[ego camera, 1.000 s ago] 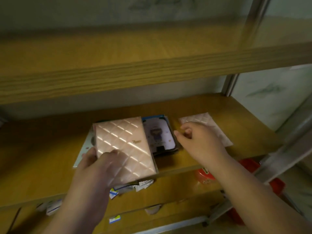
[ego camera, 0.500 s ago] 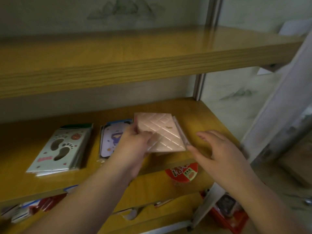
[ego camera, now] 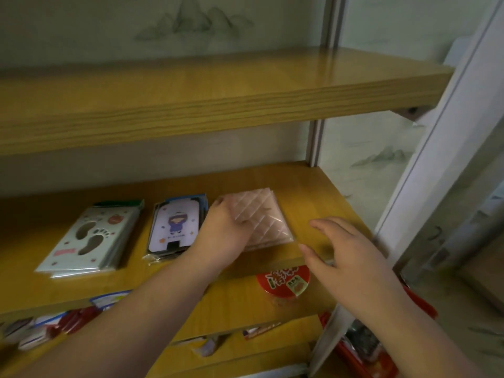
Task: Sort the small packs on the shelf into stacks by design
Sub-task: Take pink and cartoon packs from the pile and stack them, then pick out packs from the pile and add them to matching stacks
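Three stacks lie in a row on the middle wooden shelf [ego camera: 313, 186]. At the left is a stack of pale packs with a footprint design [ego camera: 90, 236]. In the middle is a stack of packs with a cartoon figure in purple [ego camera: 176, 225]. At the right lies a stack of pink quilted packs [ego camera: 264, 219]. My left hand [ego camera: 222, 236] rests on the pink stack's left edge, fingers gripping the top pack. My right hand [ego camera: 343, 249] hovers just right of that stack near the shelf's front edge, fingers spread, holding nothing.
An upper shelf [ego camera: 218, 102] overhangs the work area. A lower shelf holds a red round tin [ego camera: 283, 279] and scattered small packs [ego camera: 54, 323]. A white frame post [ego camera: 436, 159] stands at the right, with red items [ego camera: 362, 347] beside it on the floor.
My left hand carried the pink quilted pack from the middle to the right and set it on the pink stack. My right hand drew back from that stack and opened. The view shifted right.
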Motion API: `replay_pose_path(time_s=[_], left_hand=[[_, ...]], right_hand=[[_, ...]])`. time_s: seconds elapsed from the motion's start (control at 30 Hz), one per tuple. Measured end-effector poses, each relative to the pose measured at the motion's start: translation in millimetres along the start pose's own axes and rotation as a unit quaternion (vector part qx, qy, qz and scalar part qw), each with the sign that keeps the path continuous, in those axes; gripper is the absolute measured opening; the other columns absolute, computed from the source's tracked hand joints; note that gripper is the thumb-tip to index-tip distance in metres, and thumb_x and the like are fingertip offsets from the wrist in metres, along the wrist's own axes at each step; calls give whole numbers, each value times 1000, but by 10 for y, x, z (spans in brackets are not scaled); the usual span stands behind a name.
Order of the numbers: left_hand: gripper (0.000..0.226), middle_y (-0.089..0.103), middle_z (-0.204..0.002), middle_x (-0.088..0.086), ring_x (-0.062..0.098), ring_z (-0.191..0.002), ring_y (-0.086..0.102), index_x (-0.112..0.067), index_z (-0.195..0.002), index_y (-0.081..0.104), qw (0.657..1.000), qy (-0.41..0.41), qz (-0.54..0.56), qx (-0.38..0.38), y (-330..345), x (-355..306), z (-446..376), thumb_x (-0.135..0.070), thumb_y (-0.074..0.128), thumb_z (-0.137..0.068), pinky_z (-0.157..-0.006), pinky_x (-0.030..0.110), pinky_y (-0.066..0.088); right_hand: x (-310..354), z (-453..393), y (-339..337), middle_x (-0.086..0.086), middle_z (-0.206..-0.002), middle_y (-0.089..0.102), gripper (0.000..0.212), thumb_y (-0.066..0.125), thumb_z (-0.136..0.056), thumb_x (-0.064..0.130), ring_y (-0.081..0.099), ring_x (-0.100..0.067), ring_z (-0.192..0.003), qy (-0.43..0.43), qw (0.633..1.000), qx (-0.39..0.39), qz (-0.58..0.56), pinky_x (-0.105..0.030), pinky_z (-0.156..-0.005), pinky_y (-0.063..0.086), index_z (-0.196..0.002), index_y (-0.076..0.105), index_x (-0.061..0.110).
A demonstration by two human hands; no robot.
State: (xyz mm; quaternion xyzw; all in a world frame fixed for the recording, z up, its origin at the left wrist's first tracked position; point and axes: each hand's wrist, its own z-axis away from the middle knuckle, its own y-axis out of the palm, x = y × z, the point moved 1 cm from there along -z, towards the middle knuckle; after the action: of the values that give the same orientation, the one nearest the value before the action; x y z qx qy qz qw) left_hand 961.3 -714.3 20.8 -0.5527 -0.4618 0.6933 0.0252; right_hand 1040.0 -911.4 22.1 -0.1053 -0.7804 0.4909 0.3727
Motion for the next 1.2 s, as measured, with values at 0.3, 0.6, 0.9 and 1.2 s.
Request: replay_pose_path(time_s=[0.3,0.6,0.9,1.2], left_hand=[[59,38,-159,-4,15,-150,27,-20,-150,44,975,59,-198,-86,-538,330,440,-30,60,-94,-121,33,26],[55,43,-156,-3,15,-148,29,-16,-148,46,954,-1,-250,-166,-1417,1053,1111,-35,56,-98,-120,35,29],[60,42,-156,-2,14,-149,27,-19,-151,42,945,-66,-240,-213,-2395,2025,1970,-44,52,-97,-116,26,23],[60,41,-156,-9,8,-148,26,-23,-152,40,927,-105,-245,-265,-3800,3092,3128,-47,50,-97,-115,20,20]], right_hand=[[431,-323,420,20,-134,50,48,54,-91,52,55,1,-105,-77,996,15,-34,-13,-84,44,-136,49,35],[1460,-437,992,13,-134,52,47,56,-92,47,50,-6,-118,-164,984,58,-47,-13,-83,36,-135,52,28],[2827,-59,1549,12,-134,53,47,58,-91,44,49,-9,-123,-206,974,77,-60,-27,-99,42,-134,54,27],[4641,513,2289,19,-131,49,44,56,-92,46,44,0,-117,-248,962,93,-67,-21,-93,39,-134,51,34]])
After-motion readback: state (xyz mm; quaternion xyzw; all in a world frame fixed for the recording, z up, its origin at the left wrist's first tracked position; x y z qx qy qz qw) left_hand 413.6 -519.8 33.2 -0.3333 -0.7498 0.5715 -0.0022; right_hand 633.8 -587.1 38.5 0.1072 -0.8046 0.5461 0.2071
